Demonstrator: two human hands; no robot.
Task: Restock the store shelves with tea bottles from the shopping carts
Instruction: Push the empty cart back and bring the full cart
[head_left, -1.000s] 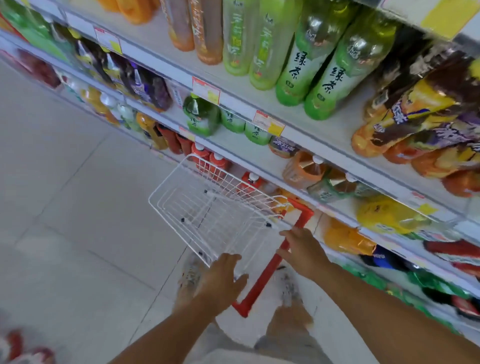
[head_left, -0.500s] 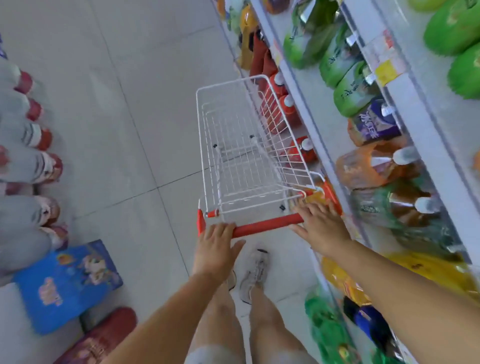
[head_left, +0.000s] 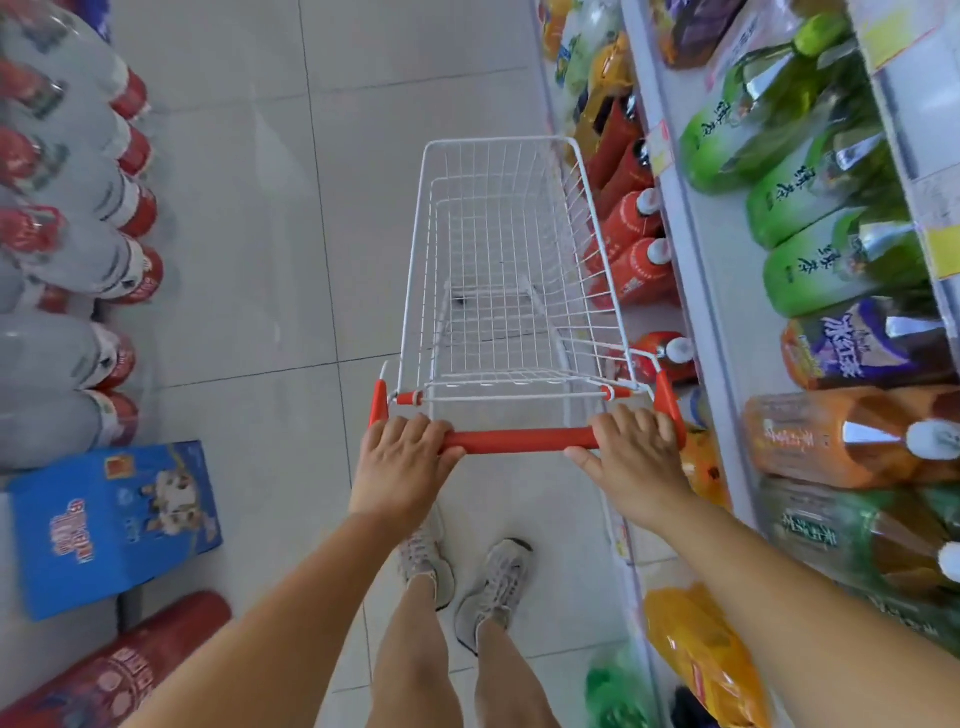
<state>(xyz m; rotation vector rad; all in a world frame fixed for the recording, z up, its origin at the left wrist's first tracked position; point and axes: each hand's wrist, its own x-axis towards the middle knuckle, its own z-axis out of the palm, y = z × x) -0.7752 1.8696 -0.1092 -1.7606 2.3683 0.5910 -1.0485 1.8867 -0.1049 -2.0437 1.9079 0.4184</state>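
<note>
A white wire shopping cart (head_left: 415, 270) with a red handle bar (head_left: 519, 440) stands in the aisle straight ahead of me; no bottles show in its basket. My left hand (head_left: 402, 460) grips the left end of the bar and my right hand (head_left: 636, 457) grips the right end. The store shelves (head_left: 701, 270) run along the right, stocked with green tea bottles (head_left: 800, 202), red bottles (head_left: 631, 260), a purple-labelled bottle (head_left: 857, 348) and an orange tea bottle (head_left: 831, 436).
Large clear water bottles with red caps (head_left: 78, 249) line the left side. A blue carton (head_left: 114, 525) and a red pack (head_left: 119, 670) sit on the floor at lower left. Pale floor tiles (head_left: 270, 208) stretch ahead between both sides. My legs and shoes (head_left: 462, 571) are behind the cart.
The view swung from the shelves to along the aisle. The cart turned straight in front of me, and both hands closed round the red handle bar.
</note>
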